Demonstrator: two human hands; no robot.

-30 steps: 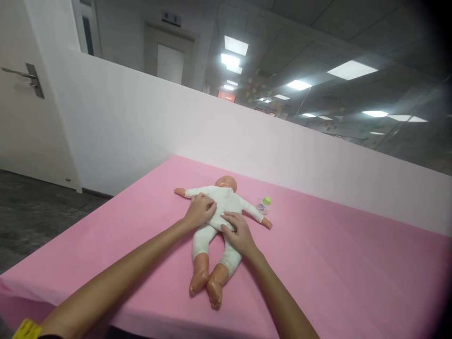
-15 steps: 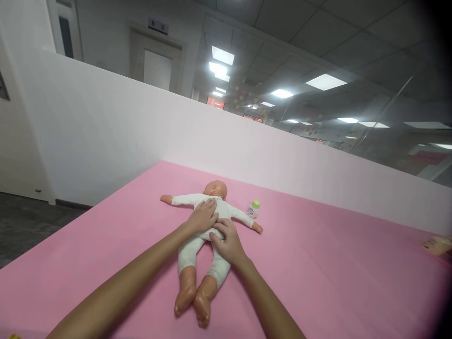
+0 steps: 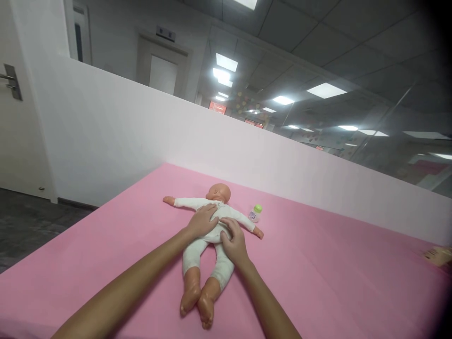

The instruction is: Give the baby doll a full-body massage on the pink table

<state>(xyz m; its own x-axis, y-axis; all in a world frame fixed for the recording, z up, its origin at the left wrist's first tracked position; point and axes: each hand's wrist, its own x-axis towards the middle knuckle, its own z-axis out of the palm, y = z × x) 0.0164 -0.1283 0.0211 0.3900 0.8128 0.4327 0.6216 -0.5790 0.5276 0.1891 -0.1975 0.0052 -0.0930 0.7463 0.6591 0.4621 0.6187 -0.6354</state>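
While both palms lay flat on the torso, left hand [image 3: 202, 221] and right hand [image 3: 233, 240] grasped nothing, the doll [image 3: 208, 235] lay face-up mid-tabletop [image 3: 318, 282], fully dressed in its white onesie, and the bottle [image 3: 254, 213] beside it stood untouched.

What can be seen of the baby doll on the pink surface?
The baby doll lies face up on the pink surface, bald head away from the camera and turned sideways, arms spread wide, legs toward the camera with the bare feet crossed. It looks like plastic and wears a white one-piece suit. The left hand rests flat on its chest; the right hand presses on its belly. A small green-capped bottle stands near one arm.
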